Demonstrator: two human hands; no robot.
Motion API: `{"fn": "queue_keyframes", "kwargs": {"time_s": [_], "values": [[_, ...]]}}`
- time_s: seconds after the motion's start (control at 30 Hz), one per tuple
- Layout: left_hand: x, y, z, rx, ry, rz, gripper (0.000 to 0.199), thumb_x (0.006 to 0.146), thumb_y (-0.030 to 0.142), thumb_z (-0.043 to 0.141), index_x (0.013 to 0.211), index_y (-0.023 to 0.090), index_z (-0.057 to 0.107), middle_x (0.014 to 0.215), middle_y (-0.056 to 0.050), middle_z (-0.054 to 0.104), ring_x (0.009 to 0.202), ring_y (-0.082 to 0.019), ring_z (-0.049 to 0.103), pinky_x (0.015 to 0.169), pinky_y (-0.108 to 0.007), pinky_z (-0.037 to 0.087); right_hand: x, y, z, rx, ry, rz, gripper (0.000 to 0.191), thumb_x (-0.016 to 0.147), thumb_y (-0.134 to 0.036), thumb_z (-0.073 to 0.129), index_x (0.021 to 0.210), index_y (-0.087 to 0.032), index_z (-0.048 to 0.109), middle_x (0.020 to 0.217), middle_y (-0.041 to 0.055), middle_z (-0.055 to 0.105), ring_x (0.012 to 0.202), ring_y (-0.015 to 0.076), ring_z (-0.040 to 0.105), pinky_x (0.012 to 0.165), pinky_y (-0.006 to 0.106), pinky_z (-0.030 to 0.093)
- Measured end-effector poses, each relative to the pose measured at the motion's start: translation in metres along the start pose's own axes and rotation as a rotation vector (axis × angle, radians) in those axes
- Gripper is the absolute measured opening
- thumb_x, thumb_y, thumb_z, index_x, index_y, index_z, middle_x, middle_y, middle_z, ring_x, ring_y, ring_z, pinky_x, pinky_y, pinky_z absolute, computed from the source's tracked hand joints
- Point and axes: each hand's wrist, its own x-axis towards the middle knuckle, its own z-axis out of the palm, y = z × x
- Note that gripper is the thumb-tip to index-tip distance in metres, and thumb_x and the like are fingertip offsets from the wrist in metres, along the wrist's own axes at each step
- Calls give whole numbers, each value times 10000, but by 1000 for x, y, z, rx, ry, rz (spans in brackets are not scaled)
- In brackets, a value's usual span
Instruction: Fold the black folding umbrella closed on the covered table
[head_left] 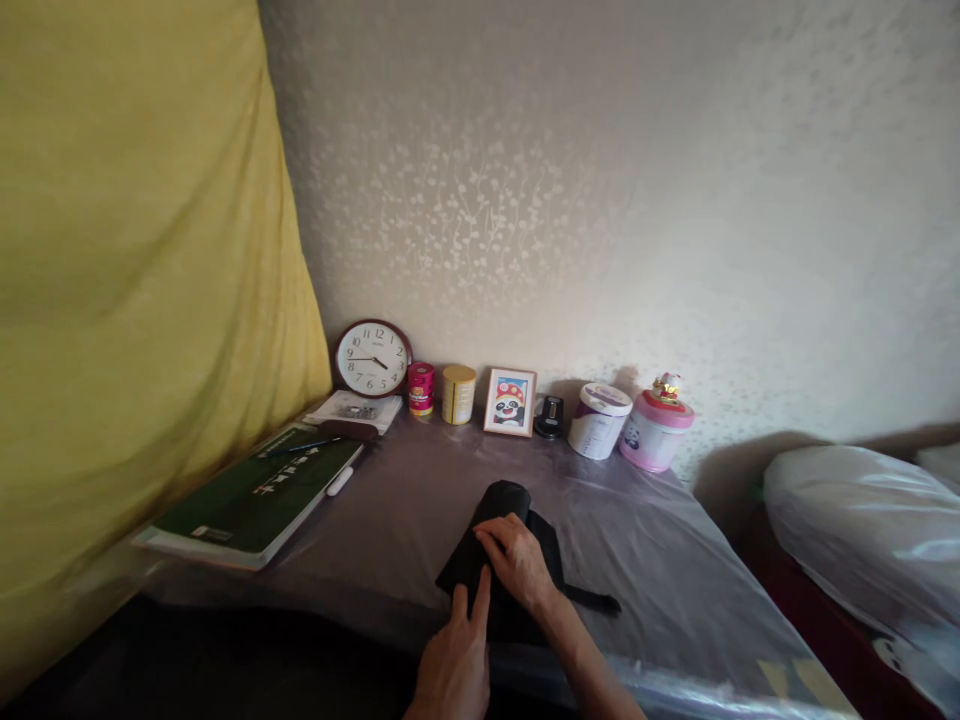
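A black fabric bundle (544,535) with a strap (592,598) lies at the front edge of the counter (652,590), near its middle, the strap trailing toward the right edge. The left hand (454,655) touches the bundle's near part with index and middle fingers extended and apart. The right hand (516,562) rests on top of it, fingers bent and thumb close to them; whether either hand pinches the fabric, I cannot tell.

Toward the left edge lies a green book (259,495) with a pen (304,446) on it and a small white object (340,482) beside it. A round clock (373,358) leans on the wall at the back left corner. From there along the back edge stand a red tin (421,390), a yellow canister (458,395), a framed panda picture (510,403), a small black device (550,416), a white tub (599,422) and, at the back right corner, a pink-lidded tub (655,432) topped by a gold-and-red figurine (666,388).
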Motion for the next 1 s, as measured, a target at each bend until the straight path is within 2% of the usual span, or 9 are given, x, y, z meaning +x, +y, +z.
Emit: {"fn": "queue_keyframes", "kwargs": {"time_s": [0.1,0.2,0.37,0.53,0.6,0.7,0.83,0.9,1.0], "values": [[2,-2,3,-18,-9,-7,714,774,1,346,1412,206,101,1420,-190,298,973,-184,612,778,-242,452,-16,0,-2,38,0,-153,228,905,-239,426,962,-218,646,951,23,689,958,156,576,882,293,431],[4,-4,8,-33,-5,-25,720,769,-2,338,1414,188,79,1430,-170,293,1015,-172,592,792,-215,436,-18,13,0,10,5,-190,242,908,-235,421,1020,-211,634,1039,38,673,1099,174,525,983,361,374],[10,-8,15,-69,-27,-50,743,766,18,359,1412,183,32,1441,-155,281,1059,-175,569,812,-209,422,8,56,9,-58,12,-137,314,934,-244,338,1084,-226,613,1081,46,662,1147,189,505,1033,459,294],[14,-10,16,-95,-58,-84,750,759,0,337,1409,204,22,1450,-160,258,1050,-183,575,814,-231,426,38,89,10,-85,65,-95,347,934,-270,313,1061,-214,631,1069,60,668,1097,182,543,988,406,365],[15,-11,17,-112,-62,-88,762,749,-5,333,1407,214,19,1456,-159,242,1034,-187,584,802,-244,435,43,87,6,-119,109,-30,343,927,-272,327,1051,-181,633,1081,83,659,1070,191,556,951,390,399],[19,-12,21,-113,-72,-87,766,733,-9,334,1408,196,35,1456,-164,236,1011,-196,596,784,-255,446,33,66,-3,-130,219,26,317,918,-281,360,1057,-163,619,1103,103,638,1052,200,554,938,391,400],[24,-11,25,-102,-66,-116,778,718,-15,358,1408,197,68,1445,-181,252,991,-200,607,772,-256,449,5,37,-2,-55,124,-47,269,915,-242,384,1012,-216,633,1027,57,663,1006,170,565,941,359,389],[23,-10,22,-91,-50,-137,789,715,-16,379,1408,213,81,1440,-196,251,982,-199,612,778,-258,445,-1,38,3,-87,115,-57,284,909,-212,379,1039,-218,631,1083,56,649,1079,182,532,970,384,364],[20,-9,15,-65,-40,-155,796,725,5,418,1408,233,80,1406,-228,295,940,-209,630,772,-284,447,6,55,8,-165,179,26,313,896,-180,369,1090,-207,613,1167,68,612,1140,202,496,988,421,342]]}}
